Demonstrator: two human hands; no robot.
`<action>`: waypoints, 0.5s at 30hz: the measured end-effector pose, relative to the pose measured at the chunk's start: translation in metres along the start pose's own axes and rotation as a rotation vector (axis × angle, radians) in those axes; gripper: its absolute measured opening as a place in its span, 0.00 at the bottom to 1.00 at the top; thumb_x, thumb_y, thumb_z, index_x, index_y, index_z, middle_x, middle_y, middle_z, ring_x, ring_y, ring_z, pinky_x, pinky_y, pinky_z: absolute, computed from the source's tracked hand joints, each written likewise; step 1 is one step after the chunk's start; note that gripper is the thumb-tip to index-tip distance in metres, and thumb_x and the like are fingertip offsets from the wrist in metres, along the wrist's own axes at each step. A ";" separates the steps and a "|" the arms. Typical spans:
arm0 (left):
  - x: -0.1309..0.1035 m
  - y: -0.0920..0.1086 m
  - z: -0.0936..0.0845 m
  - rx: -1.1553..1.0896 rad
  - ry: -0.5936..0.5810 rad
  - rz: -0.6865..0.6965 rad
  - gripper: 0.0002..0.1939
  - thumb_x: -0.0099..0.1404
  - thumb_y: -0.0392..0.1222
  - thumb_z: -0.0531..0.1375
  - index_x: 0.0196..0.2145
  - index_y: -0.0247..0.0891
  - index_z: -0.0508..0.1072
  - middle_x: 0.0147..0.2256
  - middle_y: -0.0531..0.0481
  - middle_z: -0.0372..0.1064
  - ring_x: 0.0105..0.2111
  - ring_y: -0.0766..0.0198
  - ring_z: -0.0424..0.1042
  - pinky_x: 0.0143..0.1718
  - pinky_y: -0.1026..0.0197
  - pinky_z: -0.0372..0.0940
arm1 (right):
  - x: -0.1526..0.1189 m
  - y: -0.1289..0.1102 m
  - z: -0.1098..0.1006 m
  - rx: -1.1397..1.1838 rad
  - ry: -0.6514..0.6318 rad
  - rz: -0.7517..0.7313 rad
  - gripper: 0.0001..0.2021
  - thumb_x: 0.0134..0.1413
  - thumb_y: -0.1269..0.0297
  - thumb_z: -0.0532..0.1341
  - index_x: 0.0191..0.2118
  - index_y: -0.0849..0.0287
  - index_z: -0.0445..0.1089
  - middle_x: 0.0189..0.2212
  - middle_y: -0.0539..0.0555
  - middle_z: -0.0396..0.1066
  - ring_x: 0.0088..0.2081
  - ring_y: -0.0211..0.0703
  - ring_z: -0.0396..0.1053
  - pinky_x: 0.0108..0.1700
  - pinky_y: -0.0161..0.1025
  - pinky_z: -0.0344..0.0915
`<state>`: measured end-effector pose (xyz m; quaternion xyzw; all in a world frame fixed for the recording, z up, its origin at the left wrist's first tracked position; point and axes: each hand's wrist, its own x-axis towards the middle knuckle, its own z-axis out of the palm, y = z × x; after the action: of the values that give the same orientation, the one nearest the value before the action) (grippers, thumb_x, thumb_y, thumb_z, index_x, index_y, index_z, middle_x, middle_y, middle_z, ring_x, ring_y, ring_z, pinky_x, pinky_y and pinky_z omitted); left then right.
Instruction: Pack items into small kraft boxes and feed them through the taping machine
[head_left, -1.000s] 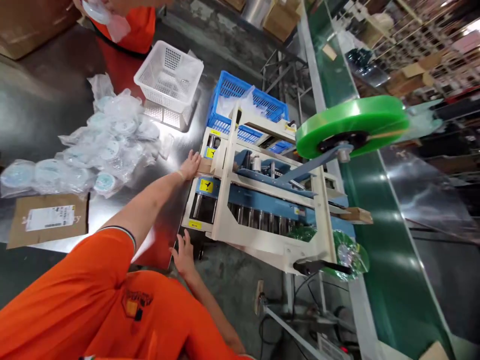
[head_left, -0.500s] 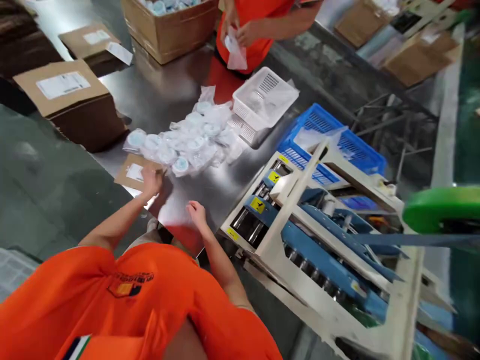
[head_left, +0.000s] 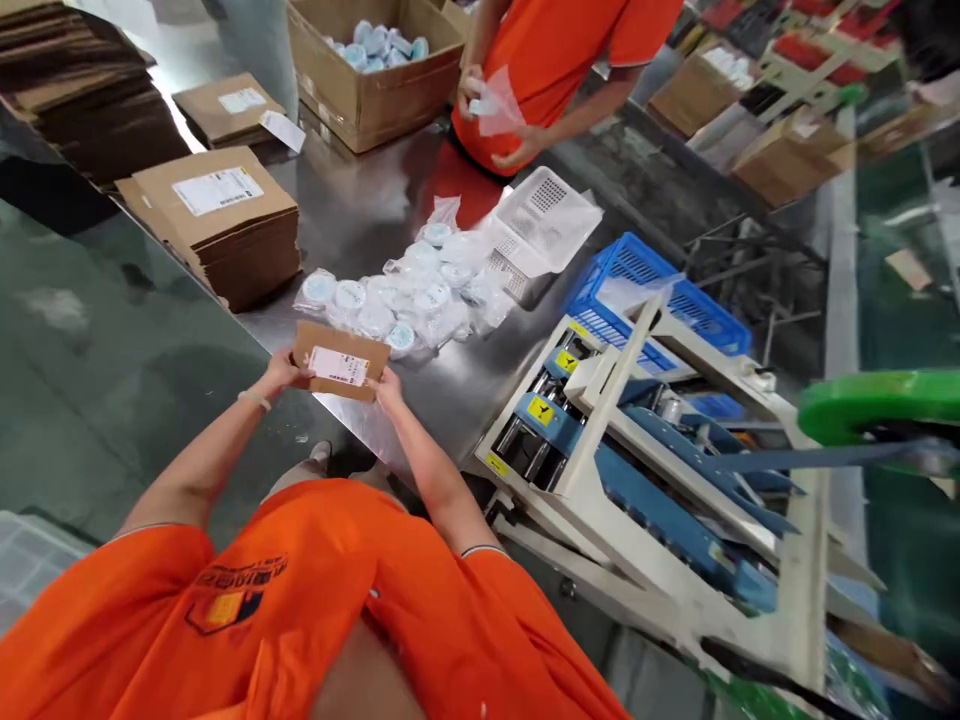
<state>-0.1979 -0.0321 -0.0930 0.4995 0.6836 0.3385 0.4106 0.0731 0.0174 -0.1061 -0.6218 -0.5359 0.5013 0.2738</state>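
A flat brown cardboard mailer with a white printed label is held up near the table edge. The fingers of my left hand are closed on its left end. At its lower right corner, my right hand grips it too. Just beyond the mailer lies a heap of round, pale blue-lidded items in clear plastic bags. To the left, a stack of labelled cardboard mailers stands on the metal table.
A co-worker handles a clear bag across the table, beside a big carton of round items. White baskets and a blue crate lie to the right. A roller machine borders the table on the right.
The mailer, earlier under my left hand at the table edge, is now held between both hands. My right hand, empty before, has closed on it. The co-worker's hands have moved farther apart.
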 end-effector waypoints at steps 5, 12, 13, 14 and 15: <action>0.008 0.053 0.021 -0.152 -0.276 0.285 0.27 0.64 0.55 0.70 0.54 0.36 0.79 0.49 0.40 0.83 0.47 0.50 0.81 0.53 0.49 0.77 | -0.039 0.010 -0.078 0.064 0.184 -0.078 0.14 0.55 0.59 0.70 0.46 0.56 0.76 0.39 0.53 0.83 0.47 0.53 0.81 0.60 0.55 0.79; 0.005 0.112 0.096 -0.035 -0.509 0.439 0.26 0.68 0.59 0.62 0.50 0.36 0.86 0.47 0.37 0.86 0.48 0.44 0.82 0.55 0.47 0.75 | -0.072 -0.008 -0.183 -0.736 0.362 -0.369 0.35 0.65 0.57 0.73 0.72 0.62 0.69 0.72 0.71 0.67 0.77 0.65 0.60 0.78 0.62 0.58; 0.007 0.114 0.098 -0.023 -0.533 0.452 0.26 0.67 0.60 0.63 0.48 0.36 0.87 0.46 0.38 0.86 0.48 0.43 0.82 0.54 0.47 0.75 | -0.069 -0.015 -0.190 -0.856 0.235 -0.411 0.33 0.67 0.58 0.73 0.73 0.62 0.70 0.71 0.70 0.69 0.77 0.66 0.60 0.79 0.62 0.57; 0.009 0.116 0.100 -0.005 -0.540 0.460 0.25 0.67 0.61 0.64 0.46 0.37 0.87 0.43 0.39 0.86 0.46 0.44 0.82 0.53 0.47 0.75 | -0.064 -0.022 -0.195 -0.937 0.106 -0.428 0.30 0.69 0.59 0.72 0.72 0.62 0.72 0.69 0.69 0.72 0.76 0.66 0.62 0.79 0.61 0.58; 0.012 0.118 0.101 0.017 -0.529 0.453 0.23 0.66 0.62 0.65 0.41 0.38 0.86 0.37 0.41 0.84 0.42 0.46 0.81 0.49 0.49 0.75 | -0.059 -0.029 -0.198 -0.989 0.003 -0.429 0.28 0.72 0.60 0.70 0.72 0.61 0.73 0.67 0.67 0.75 0.75 0.66 0.65 0.78 0.59 0.59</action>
<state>-0.0614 0.0163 -0.0366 0.7123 0.4280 0.2742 0.4841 0.2481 0.0087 0.0076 -0.5538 -0.8225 0.1212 0.0455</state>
